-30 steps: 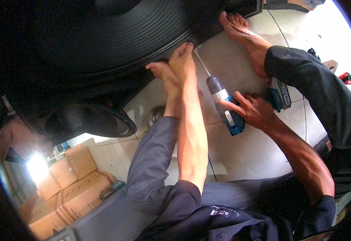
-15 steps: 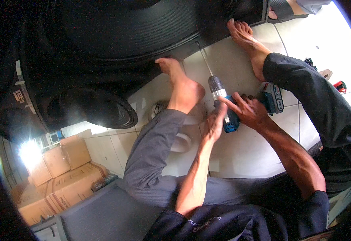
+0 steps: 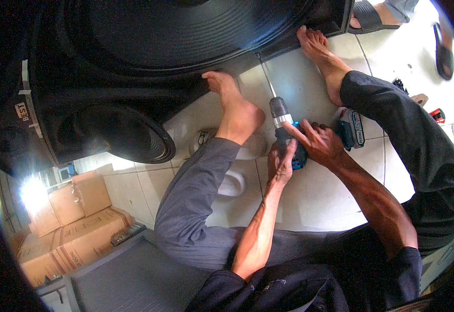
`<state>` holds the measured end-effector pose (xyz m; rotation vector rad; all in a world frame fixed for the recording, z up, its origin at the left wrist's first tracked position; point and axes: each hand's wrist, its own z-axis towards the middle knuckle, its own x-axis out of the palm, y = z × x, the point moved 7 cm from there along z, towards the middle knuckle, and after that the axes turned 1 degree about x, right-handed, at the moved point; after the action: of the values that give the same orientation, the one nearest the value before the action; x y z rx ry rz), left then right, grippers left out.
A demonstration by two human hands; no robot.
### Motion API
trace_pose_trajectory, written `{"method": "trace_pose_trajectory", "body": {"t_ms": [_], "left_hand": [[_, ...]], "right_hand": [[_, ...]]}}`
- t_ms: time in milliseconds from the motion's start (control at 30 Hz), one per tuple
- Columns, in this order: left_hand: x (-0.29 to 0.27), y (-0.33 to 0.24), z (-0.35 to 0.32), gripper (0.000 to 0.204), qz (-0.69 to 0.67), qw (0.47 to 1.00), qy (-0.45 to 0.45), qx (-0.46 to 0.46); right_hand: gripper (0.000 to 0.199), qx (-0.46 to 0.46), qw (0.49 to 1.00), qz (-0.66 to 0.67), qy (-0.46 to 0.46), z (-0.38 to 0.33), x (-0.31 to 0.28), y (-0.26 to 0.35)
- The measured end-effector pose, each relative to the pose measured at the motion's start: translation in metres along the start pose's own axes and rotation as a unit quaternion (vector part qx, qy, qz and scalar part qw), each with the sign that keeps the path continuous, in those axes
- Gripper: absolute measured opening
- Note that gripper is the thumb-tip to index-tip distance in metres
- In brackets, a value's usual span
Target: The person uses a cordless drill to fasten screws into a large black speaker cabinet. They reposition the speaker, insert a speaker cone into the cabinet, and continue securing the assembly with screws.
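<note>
A blue and black cordless drill [image 3: 279, 107] lies level over the tiled floor between my bare feet. Its long thin driver bit [image 3: 266, 75] points away from me, the tip at the lower edge of a big black loudspeaker cabinet [image 3: 222, 86]. My right hand [image 3: 321, 143] is closed round the handle, forefinger stretched along the body; the battery [image 3: 352, 127] sticks out beyond it. Behind the chuck, my left hand [image 3: 280, 164] cups the rear of the drill, thumb up along its side. Whether the bit sits in a screw is too small to tell.
My feet [image 3: 232, 106] brace near the cabinet. A round black speaker part [image 3: 167, 148] juts out at left. Cardboard boxes [image 3: 89, 234] and a dark grey panel [image 3: 128, 275] stand lower left. Another person's sandalled foot [image 3: 370, 18] is at top right, near small loose items [image 3: 419, 100].
My left hand has shifted slightly and wraps further round the drill's rear. A bluish glow has appeared on the floor by the bit. Another dark-sandalled foot has come in at the far right.
</note>
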<state>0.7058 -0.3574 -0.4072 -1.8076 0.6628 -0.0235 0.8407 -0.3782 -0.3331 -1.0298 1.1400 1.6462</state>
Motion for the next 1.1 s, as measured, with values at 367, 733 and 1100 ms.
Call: {"method": "trace_pose_trajectory", "body": {"t_ms": [367, 733, 1100], "left_hand": [[0.008, -0.021, 0.004, 0.046, -0.063, 0.998, 0.007, -0.003], [0.003, -0.021, 0.002, 0.047, -0.085, 0.996, -0.028, 0.014], [0.003, -0.015, 0.008, 0.052, -0.074, 0.997, -0.023, 0.014]], "right_hand": [[0.068, -0.001, 1.0, -0.014, -0.003, -0.004, 0.008, -0.005], [0.069, -0.009, 1.0, -0.013, -0.012, 0.001, 0.001, 0.0], [0.077, 0.006, 1.0, -0.012, 0.021, 0.001, 0.007, -0.003]]}}
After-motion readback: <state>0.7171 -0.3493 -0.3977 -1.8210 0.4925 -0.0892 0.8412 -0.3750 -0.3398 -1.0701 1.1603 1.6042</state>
